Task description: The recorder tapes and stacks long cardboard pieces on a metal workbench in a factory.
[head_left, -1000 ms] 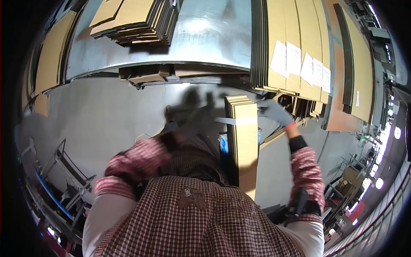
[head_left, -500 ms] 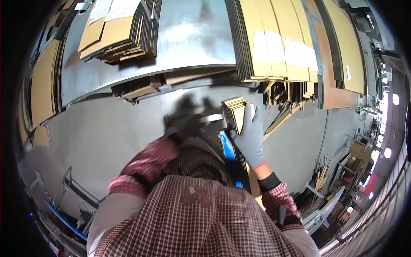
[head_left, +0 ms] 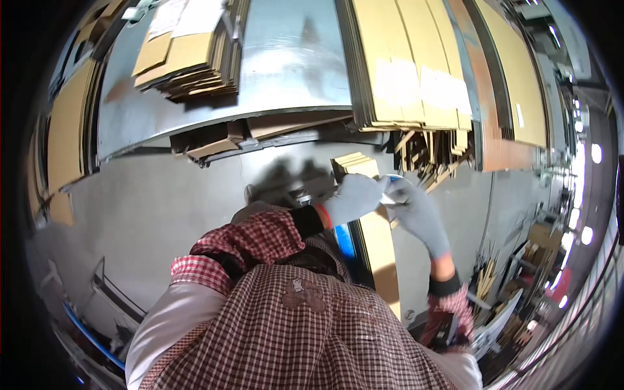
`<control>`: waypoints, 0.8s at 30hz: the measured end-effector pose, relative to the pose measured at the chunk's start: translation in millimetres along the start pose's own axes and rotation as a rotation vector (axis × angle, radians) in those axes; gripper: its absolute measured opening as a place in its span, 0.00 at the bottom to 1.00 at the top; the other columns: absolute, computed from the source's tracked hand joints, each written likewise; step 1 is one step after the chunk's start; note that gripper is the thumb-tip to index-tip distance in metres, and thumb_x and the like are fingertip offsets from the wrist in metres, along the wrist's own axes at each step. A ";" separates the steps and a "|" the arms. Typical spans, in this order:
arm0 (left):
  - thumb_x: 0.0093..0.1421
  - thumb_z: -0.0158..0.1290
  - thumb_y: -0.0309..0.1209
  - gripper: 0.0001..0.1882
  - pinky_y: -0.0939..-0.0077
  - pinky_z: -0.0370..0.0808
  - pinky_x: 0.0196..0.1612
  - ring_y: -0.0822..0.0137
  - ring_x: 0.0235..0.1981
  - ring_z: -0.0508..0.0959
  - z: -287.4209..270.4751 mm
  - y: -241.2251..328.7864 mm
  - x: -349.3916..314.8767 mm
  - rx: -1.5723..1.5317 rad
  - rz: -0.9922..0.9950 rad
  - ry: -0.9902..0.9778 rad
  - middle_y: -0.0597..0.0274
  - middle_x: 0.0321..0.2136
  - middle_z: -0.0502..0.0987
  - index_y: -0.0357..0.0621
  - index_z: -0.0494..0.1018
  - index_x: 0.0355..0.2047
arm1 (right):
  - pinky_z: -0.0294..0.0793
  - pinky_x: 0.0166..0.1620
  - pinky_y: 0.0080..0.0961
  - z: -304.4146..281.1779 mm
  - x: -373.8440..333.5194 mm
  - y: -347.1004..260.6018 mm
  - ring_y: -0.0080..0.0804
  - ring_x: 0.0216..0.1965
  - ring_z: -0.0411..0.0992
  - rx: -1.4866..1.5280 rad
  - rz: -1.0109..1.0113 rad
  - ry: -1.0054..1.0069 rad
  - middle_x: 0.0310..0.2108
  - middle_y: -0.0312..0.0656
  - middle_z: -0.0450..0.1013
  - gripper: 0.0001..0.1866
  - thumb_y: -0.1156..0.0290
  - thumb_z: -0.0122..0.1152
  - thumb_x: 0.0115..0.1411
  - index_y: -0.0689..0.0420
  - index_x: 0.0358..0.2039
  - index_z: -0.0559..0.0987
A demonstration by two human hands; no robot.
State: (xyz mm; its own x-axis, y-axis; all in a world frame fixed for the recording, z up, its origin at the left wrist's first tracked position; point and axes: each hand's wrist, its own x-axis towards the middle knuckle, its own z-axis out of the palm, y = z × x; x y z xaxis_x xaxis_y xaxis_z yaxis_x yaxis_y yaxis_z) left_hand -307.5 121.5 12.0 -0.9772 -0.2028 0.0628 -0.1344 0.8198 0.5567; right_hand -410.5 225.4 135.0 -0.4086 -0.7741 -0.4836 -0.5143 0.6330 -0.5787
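Grey floor [head_left: 149, 195] spreads before a metal desk [head_left: 296, 65] bearing cardboard stacks [head_left: 413, 75]. Seen from the head camera, a bundle of long cardboard strips [head_left: 379, 250] extends between desk and checked apron [head_left: 305, 338]. Of the gloved hands, the left hand [head_left: 354, 197] crosses the bundle's upper part, its grip impossible to tell; the blurred right hand [head_left: 419, 214] curls around a small white item [head_left: 389, 199] alongside.
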 end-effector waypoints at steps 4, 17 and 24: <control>0.54 0.54 0.38 0.24 0.67 0.75 0.23 0.61 0.22 0.79 -3.6 -5.6 -7.4 -0.137 -0.015 0.247 0.60 0.27 0.78 0.46 0.72 0.51 | 0.72 0.36 0.36 -29.4 70.9 29.6 0.48 0.33 0.74 -0.175 -0.160 -0.259 0.31 0.49 0.74 0.14 0.70 0.61 0.54 0.56 0.41 0.72; 0.39 0.61 0.36 0.36 0.65 0.65 0.49 0.60 0.42 0.71 -67.1 -20.1 37.0 0.204 0.737 -0.205 0.59 0.35 0.73 0.51 0.69 0.54 | 0.72 0.27 0.19 -1.5 -26.9 141.2 0.21 0.25 0.74 0.548 0.250 0.179 0.25 0.35 0.75 0.10 0.67 0.60 0.59 0.58 0.38 0.77; 0.34 0.70 0.47 0.43 0.61 0.74 0.42 0.48 0.41 0.79 -80.9 5.0 76.5 0.225 0.673 -1.266 0.52 0.40 0.79 0.51 0.69 0.52 | 0.68 0.57 0.33 279.3 -287.6 109.8 0.39 0.55 0.67 1.375 0.282 0.511 0.54 0.46 0.70 0.37 0.41 0.56 0.60 0.59 0.58 0.68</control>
State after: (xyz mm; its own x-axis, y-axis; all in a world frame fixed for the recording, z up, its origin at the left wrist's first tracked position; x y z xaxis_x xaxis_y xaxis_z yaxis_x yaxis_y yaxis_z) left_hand -369.6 66.7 86.6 -0.3361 0.7491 -0.5709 0.4932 0.6564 0.5708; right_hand -138.9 521.0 27.1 -0.7337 -0.3643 -0.5736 0.5997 0.0498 -0.7987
